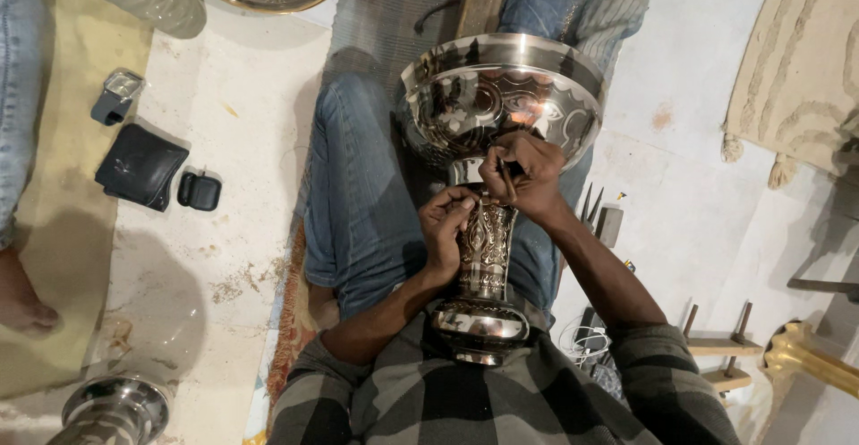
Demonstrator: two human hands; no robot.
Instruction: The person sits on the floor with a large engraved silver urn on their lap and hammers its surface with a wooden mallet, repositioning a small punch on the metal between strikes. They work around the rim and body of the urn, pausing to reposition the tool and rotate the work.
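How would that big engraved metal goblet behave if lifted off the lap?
The goblet is probably top-heavy: its bowl is far wider than its stem. Its polished surface looks slippery. On its side, it might roll unless the left hand steadies it.

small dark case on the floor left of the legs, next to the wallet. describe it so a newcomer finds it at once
Start at the big engraved metal goblet lying on the person's jeans, then look left across the pale floor. There a flat black wallet lies, and the small case sits just to its right. It is the smallest, a rounded glossy black box, unlike the flat square wallet and the grey clear-topped item above.
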